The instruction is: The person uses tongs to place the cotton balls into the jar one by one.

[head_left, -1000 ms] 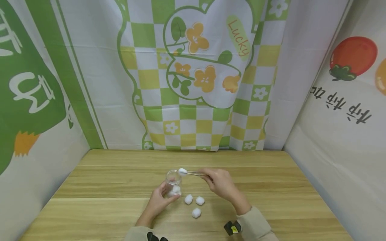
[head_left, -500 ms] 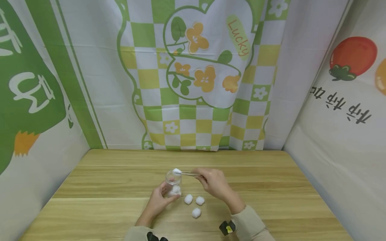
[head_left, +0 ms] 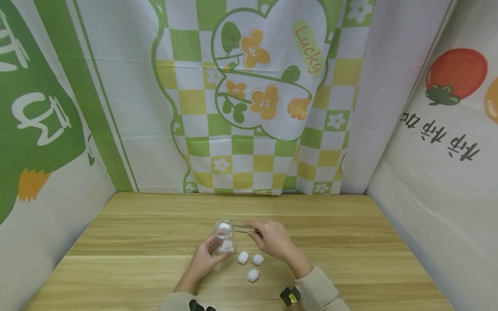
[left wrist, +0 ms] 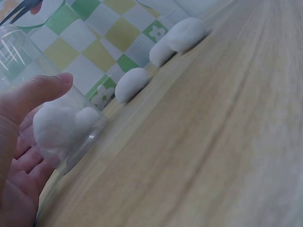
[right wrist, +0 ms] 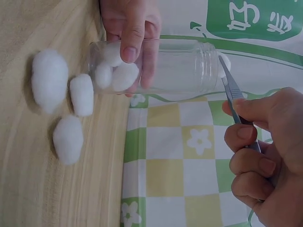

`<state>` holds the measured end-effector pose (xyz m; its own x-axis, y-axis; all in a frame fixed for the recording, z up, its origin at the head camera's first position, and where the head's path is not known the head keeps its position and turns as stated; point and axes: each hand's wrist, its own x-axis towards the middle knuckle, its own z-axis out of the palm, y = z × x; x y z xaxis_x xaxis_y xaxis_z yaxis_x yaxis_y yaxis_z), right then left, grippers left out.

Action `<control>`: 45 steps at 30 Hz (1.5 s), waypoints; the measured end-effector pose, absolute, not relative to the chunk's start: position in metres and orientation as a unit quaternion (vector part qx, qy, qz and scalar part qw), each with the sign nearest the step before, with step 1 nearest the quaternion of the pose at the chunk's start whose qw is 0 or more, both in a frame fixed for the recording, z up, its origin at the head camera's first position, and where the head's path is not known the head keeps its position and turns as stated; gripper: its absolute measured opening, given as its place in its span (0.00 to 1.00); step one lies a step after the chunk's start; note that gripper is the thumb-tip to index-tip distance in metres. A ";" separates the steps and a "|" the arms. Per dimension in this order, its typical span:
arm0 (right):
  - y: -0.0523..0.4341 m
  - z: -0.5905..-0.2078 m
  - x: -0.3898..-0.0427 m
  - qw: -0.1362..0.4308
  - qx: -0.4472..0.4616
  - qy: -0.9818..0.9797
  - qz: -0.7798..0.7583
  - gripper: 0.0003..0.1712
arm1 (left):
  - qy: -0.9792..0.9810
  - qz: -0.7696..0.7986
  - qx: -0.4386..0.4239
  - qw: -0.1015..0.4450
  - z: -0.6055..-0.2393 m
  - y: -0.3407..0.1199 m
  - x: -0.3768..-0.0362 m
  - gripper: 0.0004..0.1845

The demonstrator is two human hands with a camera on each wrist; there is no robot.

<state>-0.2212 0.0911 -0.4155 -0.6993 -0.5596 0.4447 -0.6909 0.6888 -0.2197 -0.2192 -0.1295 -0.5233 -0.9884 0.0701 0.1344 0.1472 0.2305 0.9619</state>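
My left hand (head_left: 202,259) gripped the glass jar (head_left: 223,236), fingers curled round it. My right hand (head_left: 272,239) pinched tweezers (head_left: 243,229) whose tips held a cotton ball (head_left: 224,226), seemingly just inside the mouth.

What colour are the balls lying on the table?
White; the three cotton balls show best in the right wrist view.

In the left wrist view the jar (left wrist: 28,71) ran off the top-left edge, its mouth out of frame, and the left hand (left wrist: 19,156) was cropped. In the right wrist view the jar rim hid the tweezer (right wrist: 234,101) tips and most of the pinched ball (right wrist: 224,64).
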 end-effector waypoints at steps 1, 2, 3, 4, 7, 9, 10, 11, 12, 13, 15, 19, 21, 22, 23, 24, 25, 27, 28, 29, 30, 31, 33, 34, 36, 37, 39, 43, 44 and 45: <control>0.091 -0.416 -0.221 0.166 0.345 -0.904 0.192 0.12 | -0.783 -0.617 -0.069 0.031 -0.523 -0.130 -0.219 0.35; 0.091 -0.416 -0.221 0.157 0.342 -0.905 0.196 0.12 | -0.783 -0.617 -0.070 0.033 -0.523 -0.130 -0.219 0.35; 0.091 -0.415 -0.220 0.151 0.340 -0.906 0.201 0.12 | -0.783 -0.617 -0.069 0.032 -0.523 -0.130 -0.219 0.35; 0.091 -0.416 -0.220 0.144 0.338 -0.907 0.206 0.12 | -0.784 -0.616 -0.069 0.033 -0.523 -0.130 -0.219 0.35; 0.094 -0.416 -0.220 0.128 0.333 -0.908 0.219 0.13 | -0.787 -0.612 -0.071 0.032 -0.523 -0.130 -0.219 0.35; 0.096 -0.416 -0.219 0.119 0.329 -0.909 0.226 0.14 | -0.789 -0.609 -0.071 0.031 -0.523 -0.130 -0.219 0.35; 0.097 -0.417 -0.219 0.117 0.328 -0.910 0.228 0.14 | -0.790 -0.608 -0.071 0.030 -0.523 -0.130 -0.219 0.36; 0.097 -0.417 -0.219 0.116 0.326 -0.910 0.229 0.14 | -0.792 -0.605 -0.073 0.030 -0.523 -0.130 -0.219 0.36; 0.098 -0.417 -0.219 0.114 0.325 -0.911 0.229 0.14 | -0.792 -0.605 -0.073 0.030 -0.523 -0.130 -0.219 0.37; 0.099 -0.417 -0.219 0.114 0.325 -0.910 0.230 0.14 | -0.793 -0.605 -0.071 0.029 -0.523 -0.131 -0.220 0.38; 0.100 -0.417 -0.219 0.112 0.324 -0.910 0.232 0.14 | -0.794 -0.603 -0.070 0.027 -0.523 -0.131 -0.220 0.39; 0.101 -0.416 -0.218 0.110 0.328 -0.908 0.236 0.13 | -0.795 -0.602 -0.072 0.024 -0.522 -0.132 -0.220 0.40; 0.101 -0.416 -0.218 0.108 0.328 -0.908 0.235 0.14 | -0.795 -0.602 -0.075 0.024 -0.522 -0.132 -0.219 0.40; 0.101 -0.415 -0.218 0.108 0.328 -0.909 0.234 0.14 | -0.794 -0.602 -0.076 0.025 -0.523 -0.132 -0.219 0.40; 0.101 -0.415 -0.218 0.107 0.328 -0.909 0.234 0.14 | -0.795 -0.602 -0.078 0.025 -0.523 -0.132 -0.219 0.40; 0.101 -0.415 -0.218 0.106 0.327 -0.909 0.234 0.14 | -0.795 -0.601 -0.079 0.026 -0.523 -0.131 -0.220 0.40; 0.101 -0.415 -0.218 0.106 0.326 -0.910 0.235 0.14 | -0.794 -0.602 -0.078 0.027 -0.523 -0.131 -0.219 0.40; 0.102 -0.415 -0.217 0.106 0.326 -0.909 0.236 0.13 | -0.793 -0.603 -0.076 0.027 -0.523 -0.131 -0.219 0.40; 0.102 -0.415 -0.217 0.107 0.327 -0.909 0.236 0.13 | -0.793 -0.603 -0.075 0.028 -0.523 -0.131 -0.219 0.40; 0.103 -0.415 -0.217 0.108 0.328 -0.908 0.236 0.13 | -0.794 -0.603 -0.076 0.029 -0.523 -0.131 -0.219 0.40; 0.104 -0.416 -0.217 0.110 0.329 -0.908 0.236 0.13 | -0.794 -0.602 -0.075 0.031 -0.523 -0.131 -0.219 0.40; 0.105 -0.416 -0.216 0.112 0.330 -0.907 0.235 0.13 | -0.795 -0.601 -0.077 0.033 -0.522 -0.131 -0.219 0.39; 0.107 -0.416 -0.216 0.115 0.332 -0.907 0.231 0.13 | -0.798 -0.596 -0.081 0.037 -0.523 -0.131 -0.219 0.39; 0.107 -0.415 -0.215 0.115 0.333 -0.907 0.229 0.13 | -0.799 -0.595 -0.082 0.038 -0.523 -0.131 -0.219 0.38; 0.108 -0.415 -0.214 0.113 0.334 -0.908 0.226 0.13 | -0.799 -0.595 -0.083 0.038 -0.523 -0.131 -0.219 0.38; 0.109 -0.416 -0.214 0.113 0.334 -0.908 0.225 0.13 | -0.798 -0.596 -0.082 0.037 -0.523 -0.131 -0.219 0.38; 0.111 -0.416 -0.213 0.114 0.337 -0.907 0.224 0.13 | -0.797 -0.598 -0.079 0.034 -0.523 -0.131 -0.219 0.39; 0.114 -0.418 -0.211 0.124 0.342 -0.905 0.222 0.13 | -0.795 -0.601 -0.081 0.033 -0.524 -0.131 -0.219 0.39; 0.115 -0.419 -0.211 0.125 0.343 -0.904 0.222 0.13 | -0.794 -0.601 -0.083 0.034 -0.524 -0.131 -0.219 0.39; 0.115 -0.419 -0.210 0.127 0.344 -0.904 0.221 0.13 | -0.793 -0.603 -0.083 0.034 -0.524 -0.131 -0.219 0.39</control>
<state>-0.2104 0.1153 -0.4190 -0.7311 -0.5659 0.3811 -0.6779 0.6654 -0.3125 -0.2189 -0.1309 -0.5242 -0.9840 0.0906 0.1536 0.1722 0.2601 0.9501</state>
